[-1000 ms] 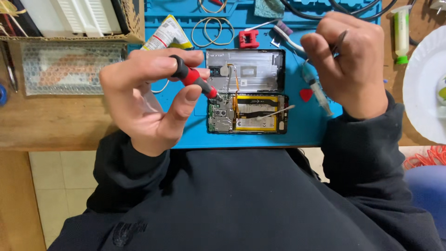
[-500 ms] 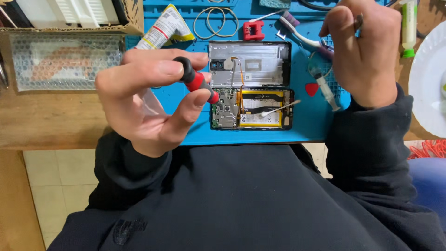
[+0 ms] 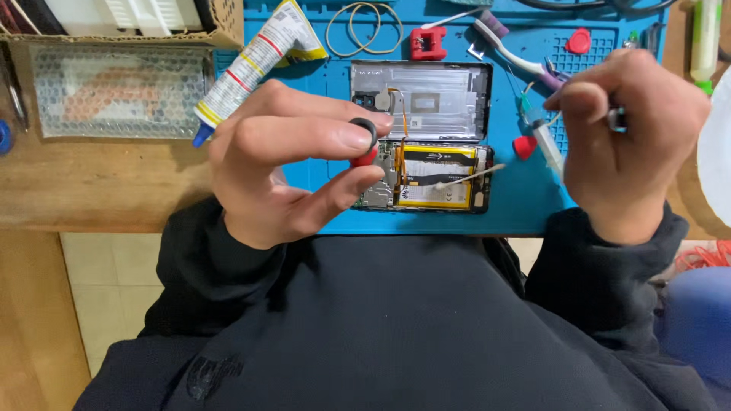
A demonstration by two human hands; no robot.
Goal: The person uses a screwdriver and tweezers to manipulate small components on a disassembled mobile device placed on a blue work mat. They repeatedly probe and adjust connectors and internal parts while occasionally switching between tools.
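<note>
My left hand point(image 3: 285, 164) pinches a small screwdriver point(image 3: 364, 144) with a red and black handle, standing it almost upright over the left end of an opened phone point(image 3: 426, 179). The phone lies on a blue work mat point(image 3: 518, 205), its yellow battery showing and a cotton swab point(image 3: 464, 177) lying across it. The phone's removed back panel point(image 3: 419, 99) rests just beyond it. My right hand point(image 3: 628, 148) hovers to the right of the phone, fingers closed around a thin metal tool point(image 3: 617, 116) that is mostly hidden.
A glue tube point(image 3: 251, 65) lies at the mat's left edge beside a bubble-wrap packet point(image 3: 114, 91). Rubber bands point(image 3: 365, 27), a red block point(image 3: 428, 43), a toothbrush point(image 3: 510, 49), red picks point(image 3: 524, 146) and a syringe point(image 3: 544, 141) sit on the mat. A white plate point(image 3: 716, 160) is at far right.
My left hand has tipped the screwdriver from slanted to nearly upright over the phone's left end. My right hand has stayed beside the phone; the view shifted slightly.
</note>
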